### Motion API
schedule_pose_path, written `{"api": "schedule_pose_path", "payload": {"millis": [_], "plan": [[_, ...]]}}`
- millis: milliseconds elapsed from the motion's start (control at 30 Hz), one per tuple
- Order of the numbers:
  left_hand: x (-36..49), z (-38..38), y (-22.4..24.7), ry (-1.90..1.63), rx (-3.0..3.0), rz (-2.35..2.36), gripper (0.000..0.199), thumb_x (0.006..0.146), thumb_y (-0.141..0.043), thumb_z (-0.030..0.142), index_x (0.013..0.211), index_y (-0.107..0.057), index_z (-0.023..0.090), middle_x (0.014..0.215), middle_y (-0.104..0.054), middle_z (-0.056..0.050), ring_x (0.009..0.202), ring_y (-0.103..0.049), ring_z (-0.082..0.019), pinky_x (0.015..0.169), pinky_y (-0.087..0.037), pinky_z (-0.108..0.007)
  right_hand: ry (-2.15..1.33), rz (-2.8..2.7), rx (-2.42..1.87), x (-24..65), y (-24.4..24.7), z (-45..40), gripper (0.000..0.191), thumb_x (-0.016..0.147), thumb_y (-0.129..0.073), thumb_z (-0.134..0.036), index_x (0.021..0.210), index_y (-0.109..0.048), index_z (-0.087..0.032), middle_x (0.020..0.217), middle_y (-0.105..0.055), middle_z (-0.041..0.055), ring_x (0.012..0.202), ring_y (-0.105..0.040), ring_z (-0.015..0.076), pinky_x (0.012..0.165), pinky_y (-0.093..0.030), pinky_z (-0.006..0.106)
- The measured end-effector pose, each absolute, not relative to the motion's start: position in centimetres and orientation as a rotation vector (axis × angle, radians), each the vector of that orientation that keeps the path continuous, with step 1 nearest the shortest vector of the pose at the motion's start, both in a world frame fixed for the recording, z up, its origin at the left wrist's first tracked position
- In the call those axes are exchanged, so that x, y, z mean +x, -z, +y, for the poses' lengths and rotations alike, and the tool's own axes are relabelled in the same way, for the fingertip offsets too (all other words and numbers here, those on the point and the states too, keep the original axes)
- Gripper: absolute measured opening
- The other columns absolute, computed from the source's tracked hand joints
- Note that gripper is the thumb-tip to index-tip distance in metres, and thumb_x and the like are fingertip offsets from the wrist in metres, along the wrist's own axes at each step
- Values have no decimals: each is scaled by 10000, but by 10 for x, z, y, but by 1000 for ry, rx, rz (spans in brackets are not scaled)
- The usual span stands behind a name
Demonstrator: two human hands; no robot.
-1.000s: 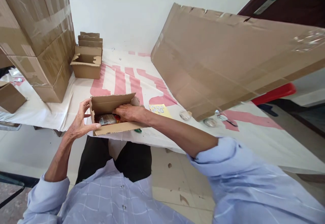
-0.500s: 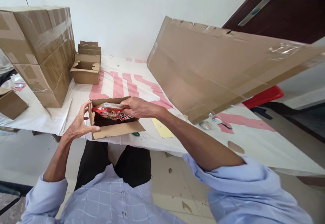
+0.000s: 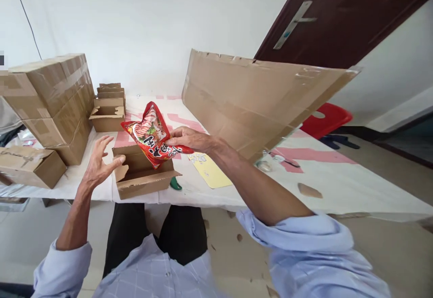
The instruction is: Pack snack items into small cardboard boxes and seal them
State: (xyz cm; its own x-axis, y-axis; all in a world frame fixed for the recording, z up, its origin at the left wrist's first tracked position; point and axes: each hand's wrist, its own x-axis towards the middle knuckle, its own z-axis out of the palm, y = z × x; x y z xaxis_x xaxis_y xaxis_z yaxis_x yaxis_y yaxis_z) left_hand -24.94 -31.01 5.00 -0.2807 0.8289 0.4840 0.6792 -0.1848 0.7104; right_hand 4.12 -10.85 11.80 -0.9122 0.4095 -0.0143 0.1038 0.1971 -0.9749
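Note:
My right hand (image 3: 191, 139) grips a red printed food packet (image 3: 152, 131) by its lower right side. The packet hangs tilted above a small open cardboard box (image 3: 145, 183) near the table's front edge. On the box's left side, my left hand (image 3: 101, 160) has its fingers spread and its thumb by the box's left flap; whether the thumb touches it I cannot tell. The packet hides part of the box's inside.
Taped cartons (image 3: 50, 104) are stacked at the left, beside open small boxes (image 3: 107, 120) and a closed box (image 3: 32, 165). A large cardboard sheet (image 3: 243, 95) leans at the right. Near the front lie a yellow card (image 3: 213, 174) and a green object (image 3: 175, 183).
The packet has come up out of the box in my right hand. My left hand has loosened from the box's left side and opened. The view has shifted.

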Motion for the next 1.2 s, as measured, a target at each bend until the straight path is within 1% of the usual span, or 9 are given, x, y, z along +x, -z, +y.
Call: {"api": "schedule_pose_path", "payload": {"millis": [133, 233, 300, 367, 500, 700, 833, 967, 1200], "plan": [[-240, -292, -82, -1631, 1687, 1638, 893, 797, -895, 680, 1537, -607, 273, 1587, -605, -174, 1389, -651, -404, 930, -671, -465, -1900, -2196, -473, 35, -111, -107, 320, 786, -906, -410, 979, -875, -158, 971, -852, 68, 823, -742, 166, 815, -598, 307], [-230, -278, -100, -1583, 1476, 1458, 917, 705, -986, 613, 1479, -663, 243, 1306, -771, -140, 962, -790, -301, 667, -653, -335, -1975, -2203, -441, 29, -107, -106, 373, 774, -939, -435, 982, -864, -134, 972, -848, 87, 818, -743, 173, 818, -606, 321], [-223, -271, -106, -1603, 1318, 1397, 841, 614, -1049, 558, 1310, -746, 194, 1045, -805, -93, 691, -736, -210, 534, -598, -286, -1990, -2152, -409, 26, -107, -108, 440, 783, -943, -505, 1008, -852, -137, 1021, -850, 105, 872, -760, 203, 849, -619, 345], [-218, -265, -106, -1759, 1160, 1348, 754, 534, -1082, 537, 1105, -757, 166, 894, -774, -48, 586, -680, -161, 463, -559, -258, -2010, -2021, -394, 25, -108, -112, 550, 868, -845, -657, 1114, -832, -165, 1145, -846, 131, 1003, -777, 253, 894, -632, 386], [-211, -258, -98, -2118, 908, 1258, 722, 513, -1085, 543, 974, -656, 189, 848, -748, -7, 614, -702, -147, 475, -570, -234, -2002, -1735, -378, 20, -106, -122, 752, 981, -524, -873, 1356, -724, -252, 1408, -774, 136, 1277, -726, 312, 970, -639, 473], [-217, -255, -97, -2081, 888, 1272, 712, 496, -1087, 501, 978, -669, 184, 917, -785, -25, 678, -744, -158, 540, -617, -244, -1713, -1554, -336, -7, -88, -120, 668, 699, -949, -726, 1136, -764, -256, 1196, -822, 61, 1070, -756, 259, 867, -636, 363], [-234, -256, -105, -1860, 992, 1283, 742, 474, -1101, 480, 1054, -767, 159, 966, -815, -57, 697, -756, -170, 525, -625, -242, -1702, -1493, -337, -24, -83, -108, 638, 683, -966, -701, 1068, -770, -232, 1068, -831, 45, 941, -747, 215, 825, -628, 329], [-246, -251, -105, -1736, 1004, 1329, 711, 457, -1094, 563, 937, -791, 136, 840, -793, -54, 632, -723, -162, 492, -622, -251, -1730, -1463, -420, -39, -79, -97, 573, 688, -976, -627, 1032, -755, -224, 945, -818, 16, 817, -725, 180, 753, -613, 303], [-253, -237, -86, -1782, 981, 1326, 701, 414, -1104, 539, 890, -764, 155, 819, -793, -40, 638, -715, -154, 516, -590, -232, -1799, -1346, -493, -55, -64, -88, 435, 709, -1001, -440, 950, -731, -199, 916, -813, 17, 847, -744, 175, 839, -617, 318]]}}
